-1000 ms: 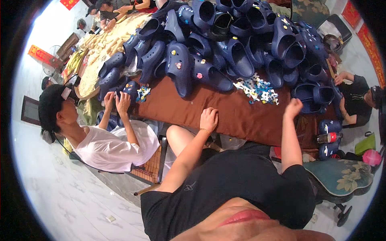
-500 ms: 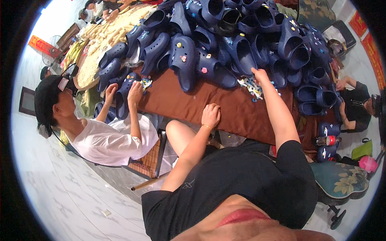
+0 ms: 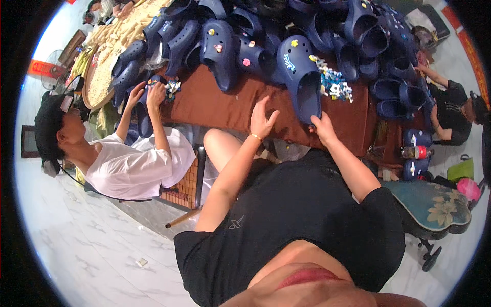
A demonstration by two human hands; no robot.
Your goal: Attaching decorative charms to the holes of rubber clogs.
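Observation:
A navy blue foam clog [image 3: 300,77] is gripped at its heel end by my right hand [image 3: 323,129]. Its toe points away from me, and a yellow charm and a white-and-blue charm sit on its upper. My left hand [image 3: 263,121] is raised over the near edge of the brown cloth [image 3: 204,102], fingers apart and holding nothing, to the left of the clog. Just right of the clog lies a small heap of blue and white charms [image 3: 336,86], partly hidden behind it. More navy clogs [image 3: 217,48] are piled along the far side, some with charms on them.
At my left a co-worker in a white shirt [image 3: 135,171] handles another clog beside a smaller charm heap [image 3: 173,88]. A person in dark clothes [image 3: 452,110] sits at the far right. A round tray of pale pieces [image 3: 105,77] stands far left, and a padded chair [image 3: 429,210] is close on my right.
My right hand has drawn a clog out of the pile toward me. My left hand has lifted off the table edge and opened. The view has shifted slightly.

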